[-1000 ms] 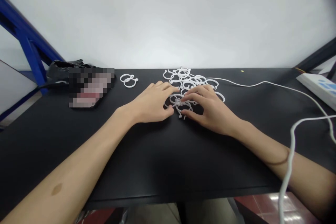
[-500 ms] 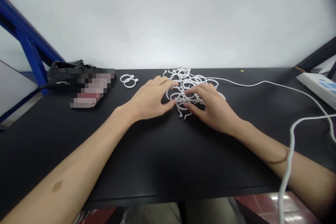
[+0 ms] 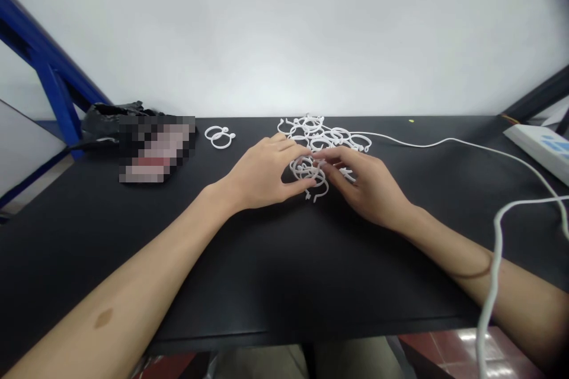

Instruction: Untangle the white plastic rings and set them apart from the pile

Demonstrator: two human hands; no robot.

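Thin white plastic rings with small knobbed ends, each with a gap, lie tangled in a pile [image 3: 340,132] on the black table [image 3: 284,266]. My left hand [image 3: 271,170] curves around the near rings [image 3: 303,169] from the left, its thumb and fingers apart, the thumb tip touching them. From the right, my right hand [image 3: 362,183] pinches a white ring at the pile's near side with thumb and index finger. The fingertips of both hands nearly meet, and they hide part of the rings.
Two overlapping white rings [image 3: 220,137] lie apart at the left. Farther left are a blurred-out flat object [image 3: 155,151] and a black plastic bag [image 3: 106,118]. A white cable [image 3: 493,284] crosses my right forearm. A white box [image 3: 540,145] sits at the right edge.
My left hand has moved slightly right and nearer. My right fingertips have closed together on a ring, and the near rings have shifted between my hands.
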